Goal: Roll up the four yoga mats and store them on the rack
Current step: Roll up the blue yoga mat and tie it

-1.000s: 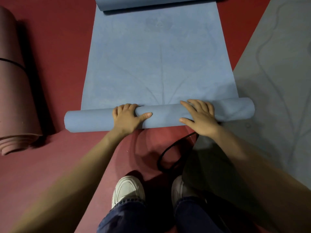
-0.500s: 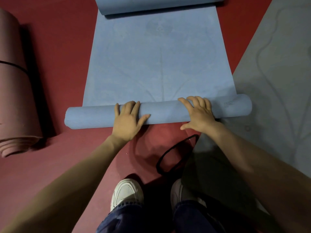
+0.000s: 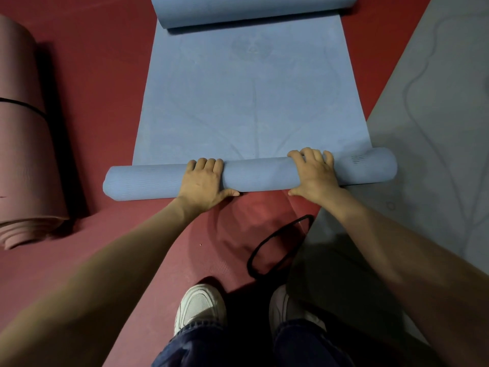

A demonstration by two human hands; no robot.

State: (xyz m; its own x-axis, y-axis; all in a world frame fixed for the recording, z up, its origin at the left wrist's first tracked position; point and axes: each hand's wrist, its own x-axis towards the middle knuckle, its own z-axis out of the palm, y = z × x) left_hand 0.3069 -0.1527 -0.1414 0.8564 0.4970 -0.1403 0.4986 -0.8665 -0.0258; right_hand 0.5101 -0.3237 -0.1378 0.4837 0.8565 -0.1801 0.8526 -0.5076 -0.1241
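A person's two bare hands are pressing down on one blue yoga mat point(image 3: 254, 102) lying on a red floor point(image 3: 105, 62), its near end wound into a tube that is running left to right across the frame. The left hand point(image 3: 202, 182) is resting on the tube left of centre, its fingers point(image 3: 209, 165) pressed together and curling over the top while the thumb is pointing right along the tube's near edge. The right hand point(image 3: 313, 173) is sitting right of centre, its fingers point(image 3: 309, 154) slightly spread over the top, the thumb reaching left at the tube's base. The mat's far end is also curling up at the top of the frame.

Three mats are showing in all: the blue one, one grey mat point(image 3: 436, 128) lying flat just to its right with its edge under the tube's right end, and one pink mat point(image 3: 23, 144), already rolled and ringed by a dark band, lying well apart at the left. One black strap loop point(image 3: 277, 247) is lying on the floor near the person's two white shoes point(image 3: 199, 307), beneath blue jeans point(image 3: 238, 345).
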